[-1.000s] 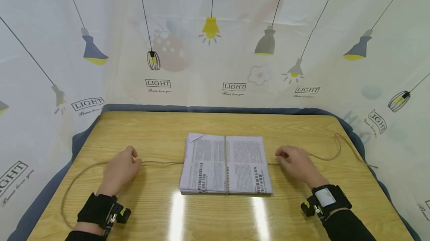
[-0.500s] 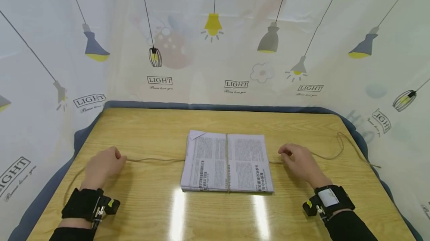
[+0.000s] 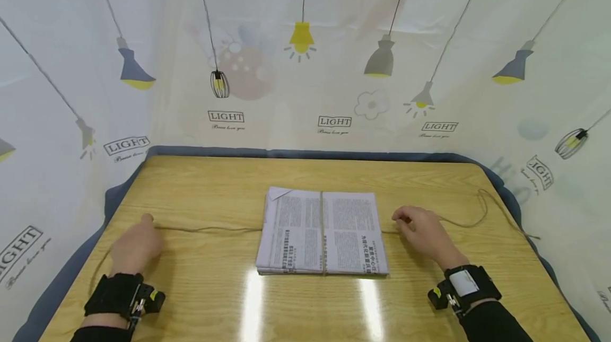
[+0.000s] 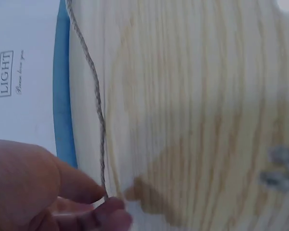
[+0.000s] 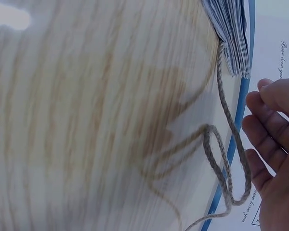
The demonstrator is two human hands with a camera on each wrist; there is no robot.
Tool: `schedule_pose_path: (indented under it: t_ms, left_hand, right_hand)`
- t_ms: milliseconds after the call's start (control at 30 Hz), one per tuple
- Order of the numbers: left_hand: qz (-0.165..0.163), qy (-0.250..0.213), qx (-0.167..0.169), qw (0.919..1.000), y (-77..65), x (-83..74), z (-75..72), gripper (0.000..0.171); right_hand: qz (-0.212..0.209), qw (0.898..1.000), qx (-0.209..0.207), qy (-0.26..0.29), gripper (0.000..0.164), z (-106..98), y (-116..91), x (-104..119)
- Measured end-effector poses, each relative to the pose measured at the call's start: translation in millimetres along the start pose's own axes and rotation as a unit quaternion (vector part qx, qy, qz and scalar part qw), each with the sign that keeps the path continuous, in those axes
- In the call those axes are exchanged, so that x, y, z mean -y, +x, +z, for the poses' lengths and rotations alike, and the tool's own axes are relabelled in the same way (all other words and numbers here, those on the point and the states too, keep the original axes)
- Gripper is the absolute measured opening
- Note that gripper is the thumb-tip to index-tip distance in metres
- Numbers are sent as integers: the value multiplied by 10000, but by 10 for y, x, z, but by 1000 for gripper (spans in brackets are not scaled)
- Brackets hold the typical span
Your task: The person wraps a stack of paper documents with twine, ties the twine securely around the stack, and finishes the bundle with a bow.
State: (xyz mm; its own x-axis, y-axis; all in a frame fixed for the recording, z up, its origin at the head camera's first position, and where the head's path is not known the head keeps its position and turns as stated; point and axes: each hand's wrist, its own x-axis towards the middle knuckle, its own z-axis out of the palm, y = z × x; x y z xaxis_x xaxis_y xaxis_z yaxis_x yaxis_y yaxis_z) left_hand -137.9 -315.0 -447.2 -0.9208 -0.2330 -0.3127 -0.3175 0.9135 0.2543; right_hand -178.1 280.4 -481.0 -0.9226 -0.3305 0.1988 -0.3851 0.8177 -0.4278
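Note:
A stack of folded newspapers [image 3: 296, 230] lies mid-table, with one strand of twine crossing its top from back to front. More twine [image 3: 210, 229] runs out from both sides of the stack. My left hand [image 3: 136, 246] is well to the left; in the left wrist view its thumb and finger pinch the twine [image 4: 96, 91]. Just right of the stack hovers my right hand [image 3: 425, 231]. In the right wrist view, this hand [image 5: 279, 144] has loosely bent fingers with nothing between them, and the looped twine [image 5: 223, 91] passes beside them. What lies under the stack is hidden.
The wooden table [image 3: 215, 183] has a dark blue border [image 3: 305, 155] along its back and sides. A white curtain [image 3: 267, 2] printed with lamps hangs behind it. A loose twine tail curves near the right edge.
My left hand has moved left along the table, and a longer length of twine shows between it and the newspapers. My right hand and the stack have stayed about where they were.

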Motion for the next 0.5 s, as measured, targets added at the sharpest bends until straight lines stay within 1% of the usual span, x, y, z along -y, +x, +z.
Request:
schedule_pose_path:
  t_ms: [67, 133, 167, 233, 300, 367, 500]
  left_hand:
    - [-346, 70, -184, 9992, 21, 47, -3, 63]
    - [-557, 144, -328, 9978, 40, 95, -9, 62]
    - [-625, 190, -367, 9972, 47, 118, -11, 58]
    - [-678, 248, -413, 9965, 52, 161, -10, 45]
    - [-711, 277, -420, 9962, 57, 201, -4, 33]
    - [-763, 320, -416, 9957, 68, 234, 3, 27]
    - [-1007, 412, -248, 9938, 119, 284, -4, 30]
  right_hand:
    - [3, 10000, 1, -13, 8, 0, -4, 2]
    - [41, 10000, 6, -4, 8, -1, -8, 4]
    - [63, 10000, 11, 0, 8, -1, -9, 5]
    - [104, 9999, 22, -9, 8, -1, -9, 7]
    - [121, 9999, 42, -12, 8, 2, -8, 10]
    - [114, 9999, 35, -37, 8, 3, -6, 12]
    - [91, 9999, 0, -62, 8, -4, -6, 21]
